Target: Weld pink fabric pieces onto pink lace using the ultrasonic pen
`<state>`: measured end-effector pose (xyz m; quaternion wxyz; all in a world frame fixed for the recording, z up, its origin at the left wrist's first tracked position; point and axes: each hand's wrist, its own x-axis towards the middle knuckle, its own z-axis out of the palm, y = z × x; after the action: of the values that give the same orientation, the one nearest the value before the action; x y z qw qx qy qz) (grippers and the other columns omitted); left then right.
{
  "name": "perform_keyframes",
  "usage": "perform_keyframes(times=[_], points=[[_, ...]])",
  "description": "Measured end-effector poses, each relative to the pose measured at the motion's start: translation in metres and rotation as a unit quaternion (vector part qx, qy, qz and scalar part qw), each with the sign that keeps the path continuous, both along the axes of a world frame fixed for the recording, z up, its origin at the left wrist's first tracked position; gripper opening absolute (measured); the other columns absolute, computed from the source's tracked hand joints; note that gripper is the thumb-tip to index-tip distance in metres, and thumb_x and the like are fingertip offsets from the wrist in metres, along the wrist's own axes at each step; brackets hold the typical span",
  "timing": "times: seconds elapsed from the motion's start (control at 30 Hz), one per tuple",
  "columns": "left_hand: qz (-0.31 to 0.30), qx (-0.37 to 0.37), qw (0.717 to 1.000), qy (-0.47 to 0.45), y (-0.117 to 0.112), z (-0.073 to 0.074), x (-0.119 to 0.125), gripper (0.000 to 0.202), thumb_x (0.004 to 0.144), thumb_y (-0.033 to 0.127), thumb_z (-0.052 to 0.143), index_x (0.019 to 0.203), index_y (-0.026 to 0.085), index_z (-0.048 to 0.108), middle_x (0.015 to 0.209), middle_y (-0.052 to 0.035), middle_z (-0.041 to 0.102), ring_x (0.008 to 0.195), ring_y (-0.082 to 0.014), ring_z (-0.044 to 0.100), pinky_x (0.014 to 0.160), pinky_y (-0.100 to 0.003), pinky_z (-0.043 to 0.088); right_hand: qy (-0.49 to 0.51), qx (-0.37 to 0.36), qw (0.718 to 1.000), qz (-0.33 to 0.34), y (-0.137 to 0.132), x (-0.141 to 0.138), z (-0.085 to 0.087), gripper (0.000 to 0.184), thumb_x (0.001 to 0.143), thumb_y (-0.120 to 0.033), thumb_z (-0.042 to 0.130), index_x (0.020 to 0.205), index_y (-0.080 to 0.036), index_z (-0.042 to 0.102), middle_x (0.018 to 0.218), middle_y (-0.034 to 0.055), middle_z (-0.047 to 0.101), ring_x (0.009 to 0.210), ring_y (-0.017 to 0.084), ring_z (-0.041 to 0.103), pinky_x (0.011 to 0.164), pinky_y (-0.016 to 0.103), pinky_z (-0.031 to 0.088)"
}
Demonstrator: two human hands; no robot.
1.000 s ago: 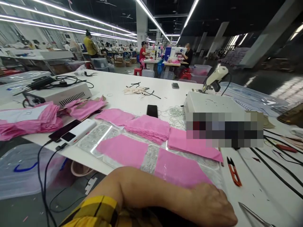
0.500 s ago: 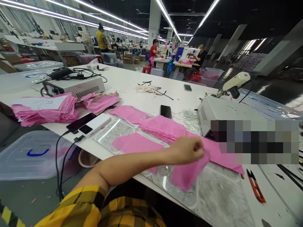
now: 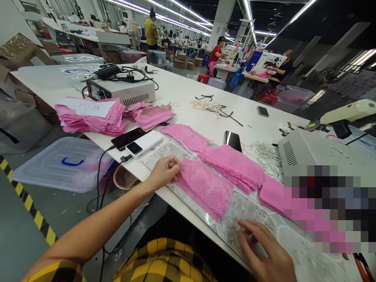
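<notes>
The clear tray (image 3: 164,152) holds a pink lace piece (image 3: 207,188), pinched by the left hand (image 3: 163,172); the right hand (image 3: 264,248) rests open on it. A pink stack (image 3: 232,164) lies just behind.

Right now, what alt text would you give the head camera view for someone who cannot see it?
The person's left hand pinches the edge of a pink lace piece lying on a clear sheet on a white table, while the right hand rests open on the sheet. More pink stacks lie behind.
</notes>
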<state>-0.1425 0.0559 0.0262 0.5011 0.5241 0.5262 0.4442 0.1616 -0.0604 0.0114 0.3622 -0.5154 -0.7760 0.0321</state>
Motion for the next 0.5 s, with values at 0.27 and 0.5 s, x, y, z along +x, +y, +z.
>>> perform_keyframes(times=[0.27,0.5], points=[[-0.035,-0.021,0.999,0.018,0.001,-0.005,-0.008,0.008,0.080,0.022,0.057,0.078,0.015,0.053,0.057,0.0013,0.063,0.046,-0.0097,0.061,0.044,-0.017,0.049,-0.056,0.023,0.996,0.067,0.037,-0.024,-0.003,0.021,0.095,-0.035,0.053,0.090,-0.023,0.070,0.085,0.0038,0.071,0.074,0.015,0.071,0.067,0.024,0.060],[-0.028,0.017,0.990,0.135,-0.002,-0.008,-0.017,0.003,0.075,0.016,0.053,0.075,0.016,0.056,0.060,0.0039,0.056,0.054,-0.0097,0.053,0.048,-0.018,0.038,-0.074,0.066,0.990,0.099,0.041,-0.021,-0.011,0.022,0.096,-0.038,0.053,0.091,-0.022,0.067,0.085,0.0032,0.071,0.072,0.014,0.071,0.065,0.021,0.058]])
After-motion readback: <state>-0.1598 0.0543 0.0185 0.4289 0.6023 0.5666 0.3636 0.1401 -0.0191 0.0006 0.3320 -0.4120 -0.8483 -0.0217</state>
